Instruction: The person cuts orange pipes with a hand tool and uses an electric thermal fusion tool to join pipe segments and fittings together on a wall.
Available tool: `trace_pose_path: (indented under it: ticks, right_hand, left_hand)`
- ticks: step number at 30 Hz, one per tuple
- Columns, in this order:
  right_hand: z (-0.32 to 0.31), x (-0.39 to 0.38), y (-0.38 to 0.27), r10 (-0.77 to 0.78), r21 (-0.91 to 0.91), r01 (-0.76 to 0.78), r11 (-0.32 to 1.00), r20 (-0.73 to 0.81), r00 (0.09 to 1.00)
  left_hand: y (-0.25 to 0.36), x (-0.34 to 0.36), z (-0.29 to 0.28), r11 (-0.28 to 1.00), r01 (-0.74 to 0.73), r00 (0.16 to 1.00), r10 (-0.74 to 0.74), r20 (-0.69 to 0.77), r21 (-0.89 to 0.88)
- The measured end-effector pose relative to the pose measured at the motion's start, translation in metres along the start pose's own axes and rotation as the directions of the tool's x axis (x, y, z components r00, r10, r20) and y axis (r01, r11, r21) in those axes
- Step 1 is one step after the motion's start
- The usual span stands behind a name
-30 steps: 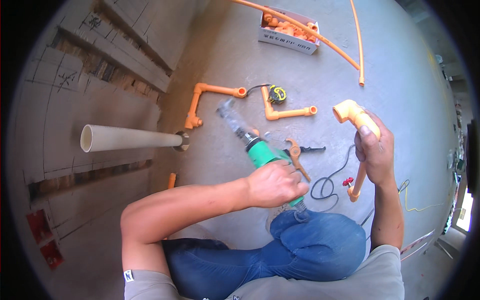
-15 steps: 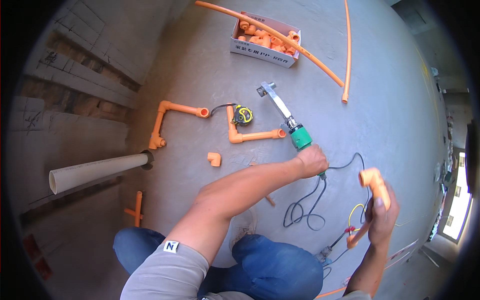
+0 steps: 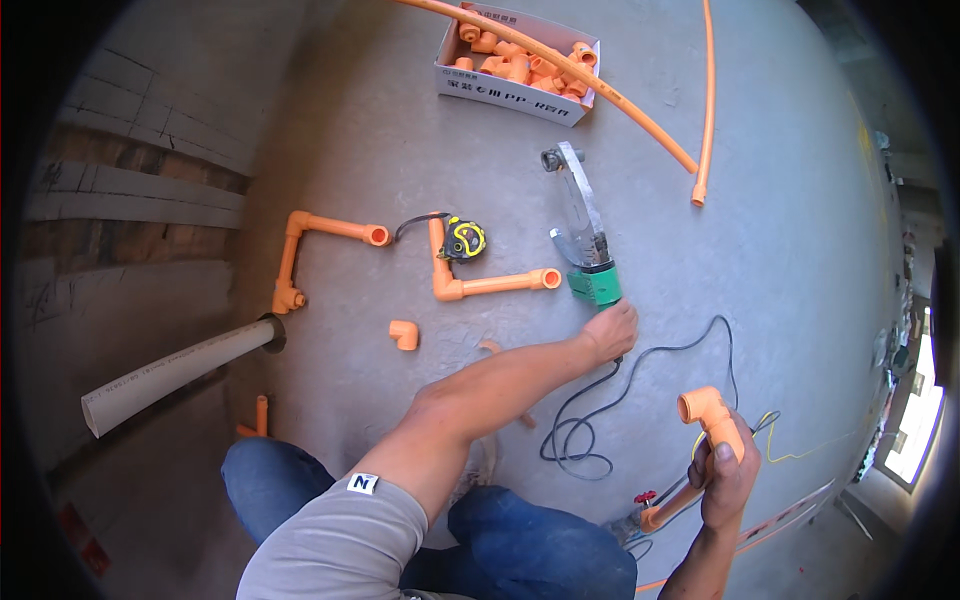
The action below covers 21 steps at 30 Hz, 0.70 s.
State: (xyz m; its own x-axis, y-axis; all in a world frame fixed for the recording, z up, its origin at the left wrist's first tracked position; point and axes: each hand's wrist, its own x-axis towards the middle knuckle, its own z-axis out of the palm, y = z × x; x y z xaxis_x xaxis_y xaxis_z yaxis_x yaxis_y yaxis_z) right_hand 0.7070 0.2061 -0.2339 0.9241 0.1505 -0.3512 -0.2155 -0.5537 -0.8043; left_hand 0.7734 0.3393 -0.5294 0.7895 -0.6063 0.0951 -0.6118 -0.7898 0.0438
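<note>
Head view: the left hand (image 3: pixel 612 328) was closed round the handle of the green tool (image 3: pixel 598 286); the right hand (image 3: pixel 728 482) gripped an orange pipe (image 3: pixel 675 506) below its elbow (image 3: pixel 703 405). Good handling seemed to call for keeping the metal end (image 3: pixel 586 195) off the cord (image 3: pixel 655 352). Fingers hid the handle; whether the tool touched the floor (image 3: pixel 660 240) was unclear.

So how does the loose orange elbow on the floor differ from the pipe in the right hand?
The elbow lies on the floor; the pipe is gripped by the right hand.
The elbow is one short piece; the pipe is longer, with a red handle at its lower end.
Both are orange and bent.
</note>
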Motion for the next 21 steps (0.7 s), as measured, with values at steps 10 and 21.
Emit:
trace_pose_path:
  ticks: [10,21]
  right_hand:
    - [0.040,0.037,-0.044,0.031,0.108,-0.072,0.992,0.345,0.938]
    - [0.257,-0.008,-0.122,0.250,-0.374,0.279,0.884,0.884,0.395]
  left_hand:
    - [-0.017,-0.137,-0.079,0.829,-0.158,0.987,0.117,-0.109,-0.536]
    - [-0.048,-0.373,-0.239,0.400,0.244,0.822,-0.569,-0.031,-0.883]
